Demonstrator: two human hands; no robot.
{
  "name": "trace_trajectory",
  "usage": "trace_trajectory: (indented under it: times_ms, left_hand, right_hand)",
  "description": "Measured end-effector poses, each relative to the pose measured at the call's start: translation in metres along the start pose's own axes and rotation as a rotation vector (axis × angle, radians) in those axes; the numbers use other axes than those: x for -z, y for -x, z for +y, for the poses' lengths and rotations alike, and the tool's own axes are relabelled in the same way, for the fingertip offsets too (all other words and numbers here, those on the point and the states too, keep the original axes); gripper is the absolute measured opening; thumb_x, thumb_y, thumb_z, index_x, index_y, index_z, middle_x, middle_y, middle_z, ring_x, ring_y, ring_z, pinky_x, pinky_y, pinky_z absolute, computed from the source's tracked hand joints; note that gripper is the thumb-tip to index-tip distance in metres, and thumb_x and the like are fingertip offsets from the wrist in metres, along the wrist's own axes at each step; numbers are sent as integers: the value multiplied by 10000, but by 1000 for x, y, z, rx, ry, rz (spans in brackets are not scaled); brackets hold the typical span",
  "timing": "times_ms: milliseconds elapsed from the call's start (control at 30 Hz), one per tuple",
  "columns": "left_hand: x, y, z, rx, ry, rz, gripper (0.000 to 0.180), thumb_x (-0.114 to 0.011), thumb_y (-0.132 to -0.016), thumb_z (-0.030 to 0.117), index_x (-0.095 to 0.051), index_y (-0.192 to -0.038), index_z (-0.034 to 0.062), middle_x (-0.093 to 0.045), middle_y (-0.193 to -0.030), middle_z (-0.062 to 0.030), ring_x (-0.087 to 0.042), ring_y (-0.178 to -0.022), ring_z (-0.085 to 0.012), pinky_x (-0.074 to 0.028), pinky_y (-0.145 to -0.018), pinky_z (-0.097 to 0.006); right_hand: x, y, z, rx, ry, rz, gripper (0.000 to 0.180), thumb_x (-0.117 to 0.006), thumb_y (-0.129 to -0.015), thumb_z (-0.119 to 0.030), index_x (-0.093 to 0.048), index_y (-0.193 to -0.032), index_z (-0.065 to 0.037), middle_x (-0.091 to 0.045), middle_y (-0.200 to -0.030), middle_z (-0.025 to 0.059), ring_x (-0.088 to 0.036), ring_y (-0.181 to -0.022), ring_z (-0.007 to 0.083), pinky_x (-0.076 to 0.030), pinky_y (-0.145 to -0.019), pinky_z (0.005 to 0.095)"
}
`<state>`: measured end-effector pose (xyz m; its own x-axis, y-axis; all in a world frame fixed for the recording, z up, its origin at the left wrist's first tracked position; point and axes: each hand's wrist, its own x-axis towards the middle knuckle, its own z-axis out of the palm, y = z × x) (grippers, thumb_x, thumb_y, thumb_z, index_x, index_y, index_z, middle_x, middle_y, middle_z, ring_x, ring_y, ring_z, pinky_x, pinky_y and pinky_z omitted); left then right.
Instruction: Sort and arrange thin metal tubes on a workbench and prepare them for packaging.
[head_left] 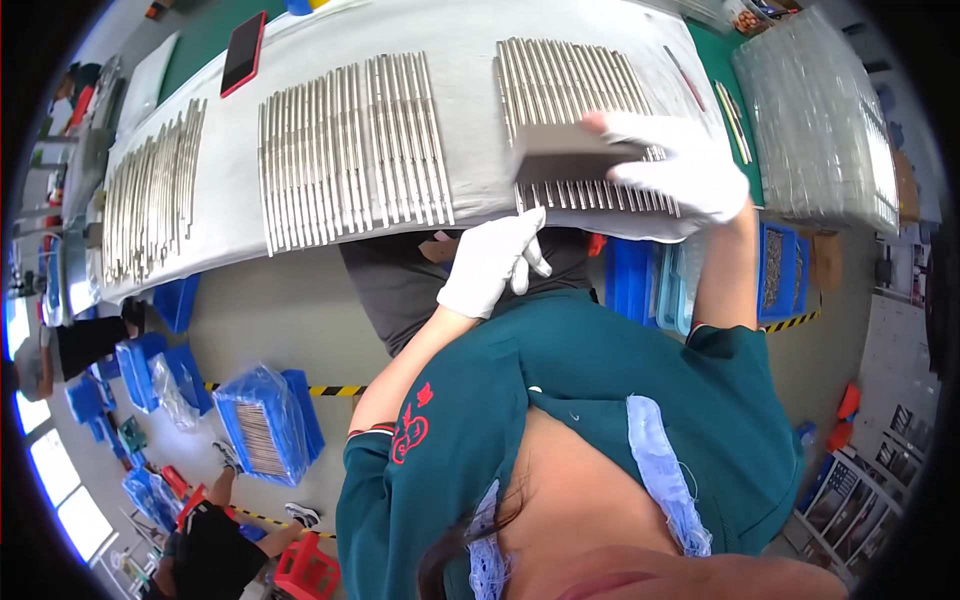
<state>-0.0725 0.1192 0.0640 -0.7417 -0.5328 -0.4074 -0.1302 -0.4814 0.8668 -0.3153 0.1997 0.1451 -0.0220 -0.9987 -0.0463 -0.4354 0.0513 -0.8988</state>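
My right hand (pixel 690 165), in a white glove, holds a grey rectangular block (pixel 565 152) flat against a row of thin metal rods (pixel 570 85) on the white table cover (pixel 470 60). My left hand (pixel 490 262), also gloved, rests at the table's near edge just below that row, fingers loosely curled and holding nothing. Two more groups of the same rods lie to the left, one in the middle (pixel 350 150) and one at the far left (pixel 150 195).
A red phone (pixel 243 52) lies at the table's far side. A stack of clear plastic trays (pixel 820 120) stands at the right. Blue bins (pixel 265 425) with bagged rods sit on the floor, and another person (pixel 215 530) crouches at lower left.
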Motion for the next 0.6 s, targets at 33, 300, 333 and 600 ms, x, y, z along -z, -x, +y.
trace_trajectory:
  times_ms: [33,300,333,600]
  left_hand:
    - [0,0,1,21,-70,-35,440,-605,-991,330,-650,-711,-7,-676,-627,-125,-523,-430,-118,-430,-488,-255]
    - [-2,6,-1,37,-59,73,389,-702,-938,256,-628,-653,1,-574,-531,-78,-469,-400,-123,-446,-498,-270]
    - [-1,5,4,63,-126,51,409,-707,-937,265,-626,-633,4,-591,-541,-86,-494,-414,-118,-442,-500,-274]
    - [4,2,-10,-45,-113,37,399,-699,-946,267,-648,-661,-7,-608,-551,-92,-520,-437,-113,-421,-483,-264]
  right_hand:
    - [-14,-8,1,395,273,-60,497,-732,-856,-98,-631,-1342,-81,-655,-1315,145,-614,-1214,304,-453,-1077,370]
    - [4,-17,-2,-30,-44,-189,494,-674,-859,-69,-621,-1349,-38,-665,-1293,168,-630,-1205,280,-468,-1059,357]
    - [3,-18,-1,41,97,-174,455,-694,-865,-99,-644,-1315,-52,-658,-1294,185,-632,-1208,313,-485,-1040,361]
    - [6,-6,2,-5,1,-119,496,-727,-869,-134,-606,-1334,-12,-636,-1348,150,-643,-1192,276,-496,-1018,353]
